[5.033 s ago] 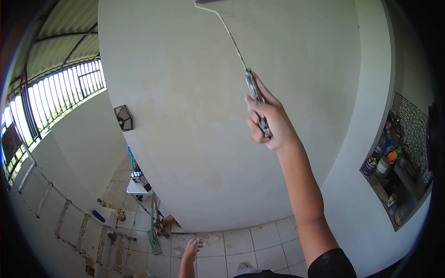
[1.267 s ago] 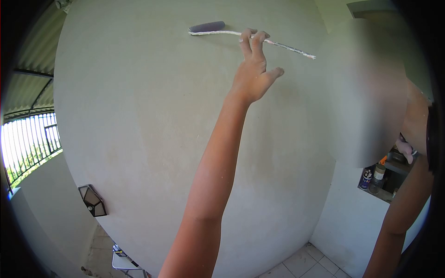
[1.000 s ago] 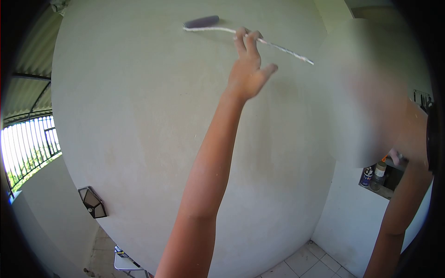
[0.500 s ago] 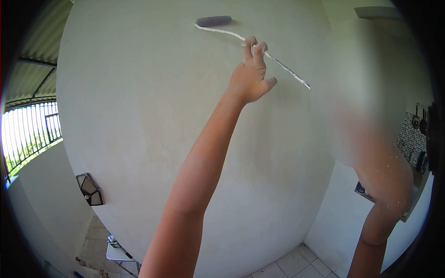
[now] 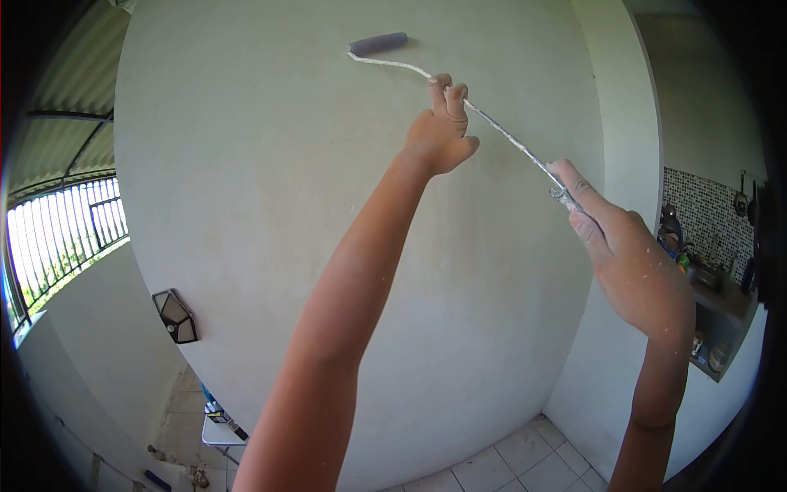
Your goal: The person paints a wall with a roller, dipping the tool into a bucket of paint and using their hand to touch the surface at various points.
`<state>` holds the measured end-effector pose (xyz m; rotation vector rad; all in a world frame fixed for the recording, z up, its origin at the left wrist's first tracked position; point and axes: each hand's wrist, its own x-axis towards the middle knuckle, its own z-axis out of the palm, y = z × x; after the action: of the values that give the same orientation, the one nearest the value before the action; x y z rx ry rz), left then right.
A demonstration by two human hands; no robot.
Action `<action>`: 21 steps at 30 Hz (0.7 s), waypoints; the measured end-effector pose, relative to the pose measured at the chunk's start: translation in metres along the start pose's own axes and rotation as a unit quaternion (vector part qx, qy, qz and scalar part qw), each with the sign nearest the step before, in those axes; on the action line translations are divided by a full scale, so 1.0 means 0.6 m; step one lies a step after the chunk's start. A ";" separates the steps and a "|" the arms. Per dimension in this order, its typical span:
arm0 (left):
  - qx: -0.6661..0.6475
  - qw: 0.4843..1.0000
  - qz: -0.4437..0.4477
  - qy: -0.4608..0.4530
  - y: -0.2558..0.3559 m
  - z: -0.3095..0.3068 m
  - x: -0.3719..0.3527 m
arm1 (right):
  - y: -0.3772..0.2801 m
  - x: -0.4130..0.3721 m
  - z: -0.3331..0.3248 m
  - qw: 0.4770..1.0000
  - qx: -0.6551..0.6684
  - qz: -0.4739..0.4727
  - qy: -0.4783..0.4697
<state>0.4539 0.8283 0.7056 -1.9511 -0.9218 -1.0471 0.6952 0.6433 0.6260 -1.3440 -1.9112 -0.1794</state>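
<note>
A paint roller (image 5: 378,43) with a grey-purple sleeve lies against the upper part of the pale wall (image 5: 246,148). Its bent, paint-crusted rod slopes down to the right. Two fingers of my left hand (image 5: 441,135) hook over the middle of that rod, while the thumb sticks out to the side. Lower down, my right hand (image 5: 635,258) is wrapped around the handle end, its index finger stretched along the rod. Most of the handle is hidden inside the right hand. Paint specks dot the skin of the right hand.
A dark-framed wall lamp (image 5: 175,316) juts from the wall's left edge. Below it stands a small white folding table (image 5: 220,433) with items on it. Window bars (image 5: 61,234) are at far left. A kitchen counter (image 5: 725,299) with utensils lies to the right, beyond a wall edge.
The right hand and its grip on the handle, blurred earlier, now show clearly. The view has shifted slightly, and the roller sleeve sits a little lower and more tilted in view.
</note>
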 end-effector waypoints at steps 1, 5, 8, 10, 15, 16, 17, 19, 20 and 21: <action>0.014 0.999 0.002 -0.033 0.010 -0.020 -0.001 | -0.005 -0.008 -0.018 0.998 0.026 0.023 -0.046; 0.056 0.997 0.058 -0.008 0.025 -0.046 -0.019 | -0.010 -0.042 -0.073 0.985 0.096 -0.003 -0.143; 0.030 0.995 0.039 0.089 0.043 -0.056 -0.052 | -0.002 -0.062 -0.077 0.980 0.102 -0.083 -0.152; 0.036 0.997 0.045 0.058 0.043 -0.073 -0.079 | -0.005 -0.069 -0.077 0.978 0.092 -0.104 -0.152; 0.029 0.997 0.058 0.030 0.010 -0.080 -0.133 | -0.033 -0.087 -0.018 0.972 0.118 -0.159 -0.129; 0.006 0.998 0.052 0.043 0.005 -0.080 -0.134 | -0.054 -0.091 -0.030 0.974 0.111 -0.101 -0.169; 0.007 0.998 0.050 0.038 -0.003 -0.080 -0.134 | -0.060 -0.088 -0.021 0.976 0.103 -0.103 -0.162; 0.007 0.998 0.048 0.034 -0.022 -0.081 -0.121 | -0.066 -0.079 0.000 0.980 0.084 -0.106 -0.145; 0.007 0.998 0.053 0.034 -0.034 -0.082 -0.112 | -0.070 -0.069 0.011 0.980 0.099 -0.100 -0.142; 0.008 0.998 0.058 0.035 -0.047 -0.085 -0.101 | -0.075 -0.058 0.023 0.979 0.114 -0.094 -0.139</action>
<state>0.3873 0.7840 0.6803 -1.9180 -0.7677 -1.0320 0.6548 0.6057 0.6073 -1.0785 -2.2179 0.1391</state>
